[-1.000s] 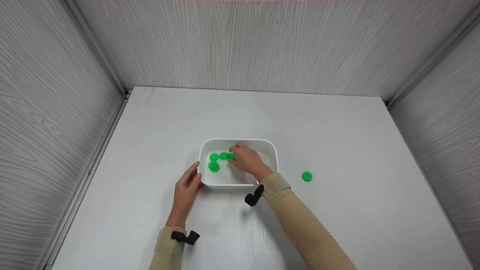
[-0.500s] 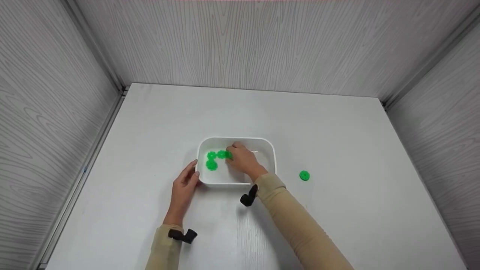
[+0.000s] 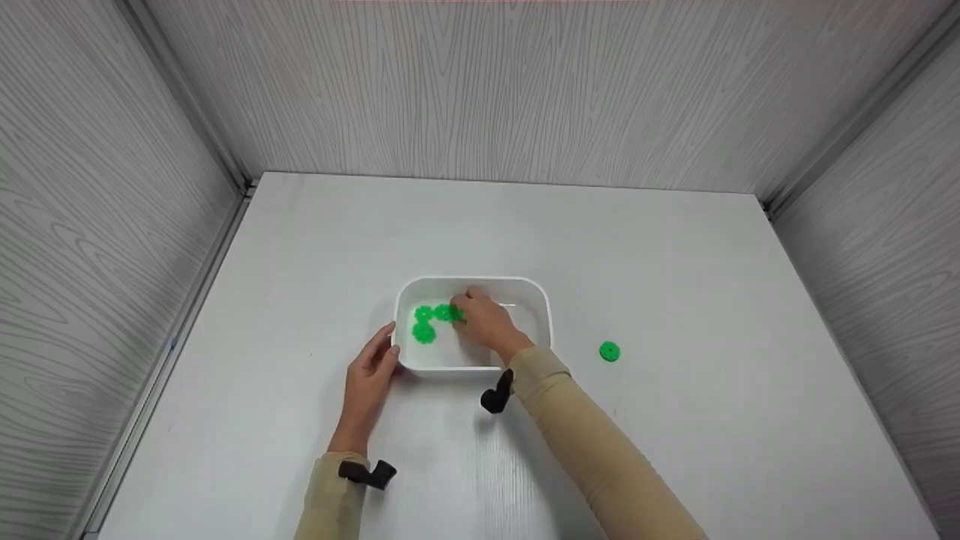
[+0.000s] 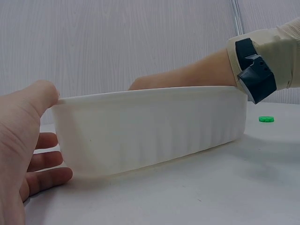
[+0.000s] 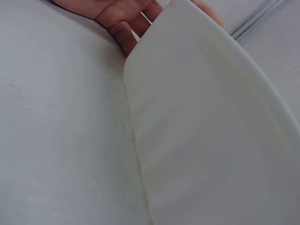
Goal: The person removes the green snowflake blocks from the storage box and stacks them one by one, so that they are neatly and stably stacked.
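Note:
A white plastic bin [image 3: 450, 370] stands on the table, with several green scalloped discs [image 3: 424, 332] lying in its left part. My right hand [image 3: 487, 324] reaches into the bin, its curled fingers on the green disc [image 3: 455, 313] at the right end of the row, partly covering it. My left hand [image 3: 367, 379] rests against the bin's left end. In the left wrist view, its thumb [image 4: 44, 93] lies at the rim and its other fingers are lower along the outer wall. In the right wrist view, the bin wall hides the right hand.
One more green disc [image 3: 610, 351] lies on the white table [image 3: 675, 420] to the right of the bin. Wood-grain panels [image 3: 487, 90] close off the table at the back and both sides. The right forearm [image 3: 592, 450] crosses over the bin's near right rim.
The right hand has shifted slightly left over the end disc while staying inside the bin. The left hand keeps its place on the bin, and the head view has moved a little.

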`<state>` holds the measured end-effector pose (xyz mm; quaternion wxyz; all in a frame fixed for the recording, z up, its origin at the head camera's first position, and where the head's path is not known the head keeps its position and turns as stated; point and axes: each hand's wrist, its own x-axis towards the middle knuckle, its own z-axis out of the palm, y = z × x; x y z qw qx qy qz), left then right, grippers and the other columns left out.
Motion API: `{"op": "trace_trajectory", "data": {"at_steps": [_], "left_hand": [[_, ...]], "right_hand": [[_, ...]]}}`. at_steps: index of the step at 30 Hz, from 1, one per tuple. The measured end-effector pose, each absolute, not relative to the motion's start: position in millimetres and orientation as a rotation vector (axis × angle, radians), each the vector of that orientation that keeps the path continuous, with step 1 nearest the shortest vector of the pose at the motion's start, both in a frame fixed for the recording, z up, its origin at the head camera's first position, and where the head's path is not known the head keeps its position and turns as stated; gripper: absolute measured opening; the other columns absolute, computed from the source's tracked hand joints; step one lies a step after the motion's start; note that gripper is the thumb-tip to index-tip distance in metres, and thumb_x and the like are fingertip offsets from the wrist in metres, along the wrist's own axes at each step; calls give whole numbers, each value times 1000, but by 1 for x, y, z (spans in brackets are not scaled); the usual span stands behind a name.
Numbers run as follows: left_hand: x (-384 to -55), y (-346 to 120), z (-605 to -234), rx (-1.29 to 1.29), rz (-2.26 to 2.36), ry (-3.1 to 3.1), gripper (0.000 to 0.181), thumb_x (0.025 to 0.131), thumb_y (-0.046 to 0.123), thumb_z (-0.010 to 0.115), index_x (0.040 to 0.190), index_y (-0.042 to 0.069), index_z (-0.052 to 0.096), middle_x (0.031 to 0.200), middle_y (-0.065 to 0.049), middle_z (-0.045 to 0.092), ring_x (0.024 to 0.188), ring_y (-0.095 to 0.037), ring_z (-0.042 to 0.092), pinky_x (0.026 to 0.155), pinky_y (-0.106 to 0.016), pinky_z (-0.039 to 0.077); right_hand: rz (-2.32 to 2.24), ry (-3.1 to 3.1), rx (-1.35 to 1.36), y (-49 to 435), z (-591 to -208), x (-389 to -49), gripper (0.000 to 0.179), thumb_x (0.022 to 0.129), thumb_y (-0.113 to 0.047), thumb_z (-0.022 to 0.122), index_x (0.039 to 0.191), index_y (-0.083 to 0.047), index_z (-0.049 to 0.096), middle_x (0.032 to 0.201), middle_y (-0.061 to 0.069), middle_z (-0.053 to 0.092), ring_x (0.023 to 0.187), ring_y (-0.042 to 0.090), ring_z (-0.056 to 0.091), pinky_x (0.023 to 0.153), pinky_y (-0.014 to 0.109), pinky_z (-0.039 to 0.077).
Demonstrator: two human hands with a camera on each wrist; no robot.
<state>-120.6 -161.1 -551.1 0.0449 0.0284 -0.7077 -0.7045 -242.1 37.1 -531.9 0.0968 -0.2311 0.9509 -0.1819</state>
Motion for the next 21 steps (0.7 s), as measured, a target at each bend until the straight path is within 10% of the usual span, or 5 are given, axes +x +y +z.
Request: {"op": "trace_trajectory", "data": {"at_steps": [21], "left_hand": [[-117, -159, -543, 109, -2067, -2231, 43, 95, 18, 55, 137, 12, 48, 134, -10, 50, 118, -23, 48, 88, -21, 46]], "right_hand": [[-559, 2740, -646, 37, -526, -244, 36, 88, -31, 64, 118, -11, 58, 108, 3, 47, 88, 17, 49, 82, 32, 45]]}}
